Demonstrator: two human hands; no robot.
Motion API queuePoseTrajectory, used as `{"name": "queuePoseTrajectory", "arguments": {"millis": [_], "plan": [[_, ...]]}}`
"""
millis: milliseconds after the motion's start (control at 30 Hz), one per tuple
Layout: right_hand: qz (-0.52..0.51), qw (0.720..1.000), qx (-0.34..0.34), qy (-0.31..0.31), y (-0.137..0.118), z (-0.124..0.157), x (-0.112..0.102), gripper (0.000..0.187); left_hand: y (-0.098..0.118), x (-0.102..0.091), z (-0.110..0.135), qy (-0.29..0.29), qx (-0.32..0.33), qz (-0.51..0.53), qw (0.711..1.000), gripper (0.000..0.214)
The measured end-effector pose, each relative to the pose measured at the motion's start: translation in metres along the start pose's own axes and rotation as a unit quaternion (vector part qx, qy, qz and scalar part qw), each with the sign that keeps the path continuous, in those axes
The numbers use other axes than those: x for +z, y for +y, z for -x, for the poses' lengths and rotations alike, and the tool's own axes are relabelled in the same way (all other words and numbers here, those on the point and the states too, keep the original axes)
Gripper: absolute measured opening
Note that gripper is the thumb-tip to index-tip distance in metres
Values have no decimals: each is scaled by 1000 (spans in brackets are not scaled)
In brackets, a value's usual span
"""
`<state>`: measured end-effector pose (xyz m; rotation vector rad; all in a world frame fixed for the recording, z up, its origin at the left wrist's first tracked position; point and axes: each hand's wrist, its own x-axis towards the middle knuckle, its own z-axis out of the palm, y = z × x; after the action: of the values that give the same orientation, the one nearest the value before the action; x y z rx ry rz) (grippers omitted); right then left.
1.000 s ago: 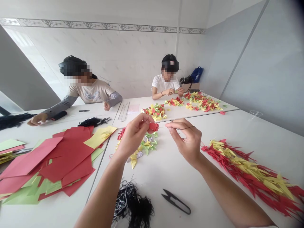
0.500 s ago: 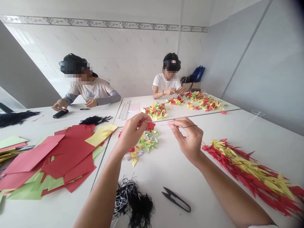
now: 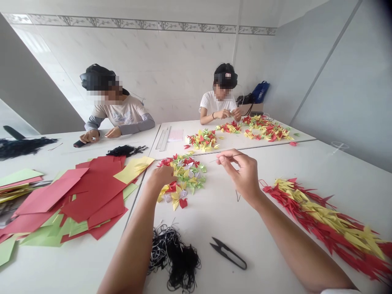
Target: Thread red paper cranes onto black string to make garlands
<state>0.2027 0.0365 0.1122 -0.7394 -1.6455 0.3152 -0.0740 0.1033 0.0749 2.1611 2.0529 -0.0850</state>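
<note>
My right hand is raised over the table, its fingertips pinched on a thin needle that points left. A dark thread hangs below that hand. My left hand is down at the left side of a pile of small folded paper pieces in red, yellow, green and white; its fingertips are mostly hidden from me. One red folded piece lies at the pile's near edge. Close to my forearms are a tangle of black and white thread and black thread snips.
On the left lie coloured paper sheets. Strings of red and yellow folded paper stretch along the right. Two people sit across the table, one handling a dark object, the other behind more folded pieces. Rulers lie between them.
My left hand has moved down and left, from beside the needle with a red paper piece to the pile. A red piece now shows at the pile's near edge. The right hand stays nearly in place.
</note>
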Motion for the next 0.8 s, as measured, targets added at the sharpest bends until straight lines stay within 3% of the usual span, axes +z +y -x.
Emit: {"name": "queuePoseTrajectory", "arguments": {"millis": [233, 400, 467, 567, 667, 800], "plan": [[-17, 999, 23, -20, 0, 0, 1, 16, -5, 5, -4, -23, -2, 3, 1000, 12], [-24, 1000, 7, -2, -1, 1, 1, 13, 6, -28, 15, 57, 68, 53, 995, 13], [-17, 1000, -9, 14, -3, 2, 1, 12, 18, -45, 30, 97, 147, 166, 970, 19], [5, 997, -62, 39, -8, 4, -1, 12, 40, -65, 58, 86, 232, 301, 921, 21], [13, 991, -127, 48, -14, 5, -2, 16, 56, -75, 79, 105, 269, 340, 895, 20], [32, 981, -184, 43, -22, 7, -3, 20, 64, -79, 91, 106, 283, 348, 887, 16]]}}
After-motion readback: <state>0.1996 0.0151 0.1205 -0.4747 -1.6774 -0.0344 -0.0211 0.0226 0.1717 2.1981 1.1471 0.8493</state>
